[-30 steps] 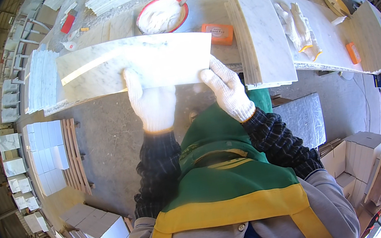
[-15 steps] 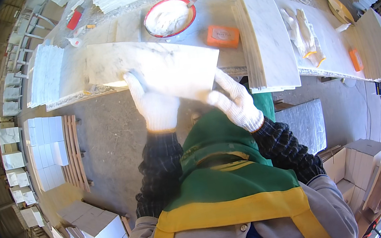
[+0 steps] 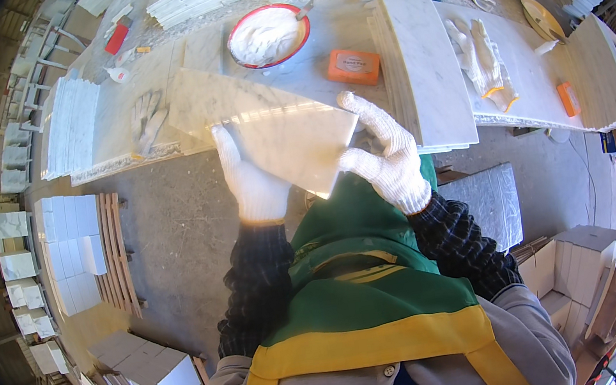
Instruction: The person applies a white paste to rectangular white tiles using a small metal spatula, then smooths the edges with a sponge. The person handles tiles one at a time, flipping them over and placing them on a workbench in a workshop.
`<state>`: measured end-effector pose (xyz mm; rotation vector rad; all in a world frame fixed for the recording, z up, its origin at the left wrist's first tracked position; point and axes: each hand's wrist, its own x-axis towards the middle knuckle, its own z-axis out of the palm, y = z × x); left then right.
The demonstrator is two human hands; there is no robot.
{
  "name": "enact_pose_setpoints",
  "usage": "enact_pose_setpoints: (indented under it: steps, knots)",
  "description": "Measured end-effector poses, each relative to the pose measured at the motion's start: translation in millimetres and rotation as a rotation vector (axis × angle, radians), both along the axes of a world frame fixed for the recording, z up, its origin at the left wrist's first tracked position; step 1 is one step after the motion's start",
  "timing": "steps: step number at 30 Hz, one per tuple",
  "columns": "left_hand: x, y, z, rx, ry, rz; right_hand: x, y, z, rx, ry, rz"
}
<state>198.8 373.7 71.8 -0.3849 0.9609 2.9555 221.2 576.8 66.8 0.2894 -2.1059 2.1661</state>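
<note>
A white marble tile (image 3: 268, 131) with a glossy face is held up at a tilt over the bench's front edge. My left hand (image 3: 252, 177), in a white knitted glove, grips its near long edge, thumb up along that edge and the fingers hidden beneath. At the tile's right end my right hand (image 3: 385, 154), gloved the same way, pinches the short edge between thumb and curled fingers. Beyond the tile on the bench stand a red-rimmed bowl (image 3: 269, 36) of white paste with a putty knife (image 3: 304, 10) in it and an orange box (image 3: 353, 67).
Stacked marble tiles stand on the bench (image 3: 110, 126) at left (image 3: 69, 127) and right (image 3: 425, 73). Spare gloves (image 3: 485, 61) lie right of the latter stack. Cartons (image 3: 72, 249) on a pallet are at the left, more boxes (image 3: 582, 264) at the right.
The tile has tipped so its right end hangs lower and nearer me, its glare shrinking. My right fingers have shifted up around the right corner. A grey glove now shows on the bench at left.
</note>
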Motion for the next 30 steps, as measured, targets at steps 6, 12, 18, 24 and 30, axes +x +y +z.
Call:
enact_pose_setpoints:
  steps: [6, 12, 18, 24, 30]
  knots:
    - [1.0, -4.9, -9.5, -0.030, 0.057, 0.017, -1.3, -7.6, 5.6, -0.133, 0.020, 0.005]
    - [2.0, -12.6, -11.1, 0.024, 0.108, 0.009, -3.0, -5.6, 13.8, 0.030, 0.163, 0.026]
    - [4.1, -23.7, -12.7, 0.031, 0.067, 0.099, -1.7, -10.6, 10.7, 0.071, 0.194, 0.050]
    - [9.3, -33.8, -11.5, 0.015, 0.040, -0.025, 1.2, -6.5, -4.9, 0.088, 0.196, 0.054]
    - [1.8, -24.6, 6.3, -0.445, -0.092, 0.207, -6.1, -18.4, -35.7, 0.180, -0.084, -0.103]
